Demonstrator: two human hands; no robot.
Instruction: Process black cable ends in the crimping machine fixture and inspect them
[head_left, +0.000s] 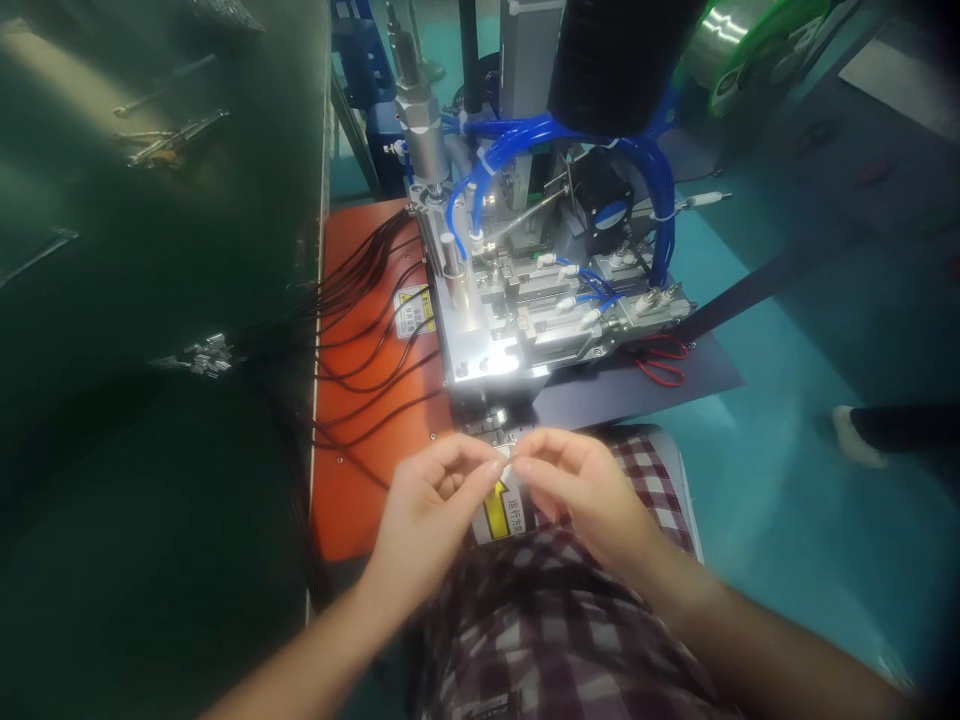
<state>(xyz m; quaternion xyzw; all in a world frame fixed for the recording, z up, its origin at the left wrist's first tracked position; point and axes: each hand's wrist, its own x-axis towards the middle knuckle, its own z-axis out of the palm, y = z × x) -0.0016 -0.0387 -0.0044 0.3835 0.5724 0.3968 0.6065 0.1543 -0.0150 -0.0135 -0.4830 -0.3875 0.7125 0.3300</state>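
Both hands meet in front of the near end of the machine [480, 345]: the left hand [429, 500] has its thumb and forefinger pinched together, and the right hand [589, 490] does the same just opposite, the fingertips almost touching. Between them is a small thin piece [509, 457], seemingly gripped from both sides and held up over the label with the yellow arrow [496, 515]. As far as progress can be judged, the work is at a handling stage: the piece is in the fingers and not seated in the machine. On the green bench [187, 560] to the left lies a pile of small metal pieces [212, 355], well apart from both hands; whether these are finished or waiting cannot be told, so neither can the amount done or left. Black cables [365, 250] cross the orange plate [349, 510] to the machine's side, their far ends lost in the dark blur over the bench. The fingertips cover most of the piece, leaving its shape and material unclear. At the top, a dark cylinder [604, 65] hides part of the machine behind it, the green-rimmed spool [739, 45] is cut off by the picture's edge, and the corners are too blurred to read
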